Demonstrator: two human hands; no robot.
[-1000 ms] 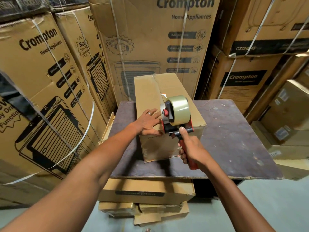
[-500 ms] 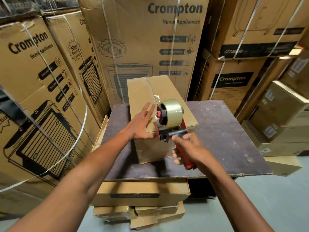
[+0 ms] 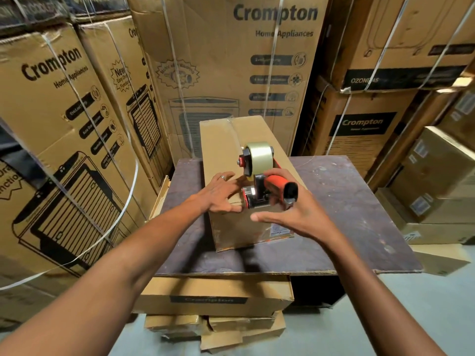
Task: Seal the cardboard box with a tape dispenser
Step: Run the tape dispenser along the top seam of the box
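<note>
A plain cardboard box (image 3: 226, 145) stands lengthwise on a dark board (image 3: 347, 201), with clear tape running along its top seam. My left hand (image 3: 221, 194) lies flat on the near end of the box top, fingers spread, a ring on one finger. My right hand (image 3: 295, 217) holds the tape dispenser (image 3: 259, 155) at the box's near top edge. Its red handle points toward me, and the pale tape roll sits above the box top. My fingers curl over the handle and the thumb sticks out below it.
Tall strapped appliance cartons (image 3: 231, 60) wall in the left and back. Smaller boxes (image 3: 437, 176) are stacked at the right. The board rests on flat cartons (image 3: 213, 296) above a grey floor (image 3: 424, 317). A loose white strap (image 3: 123, 201) hangs at the left.
The dispenser has tipped from handle-down to handle pointing at me at the box's near edge. My right hand shifted its grip around the handle. My left hand slid slightly along the box top.
</note>
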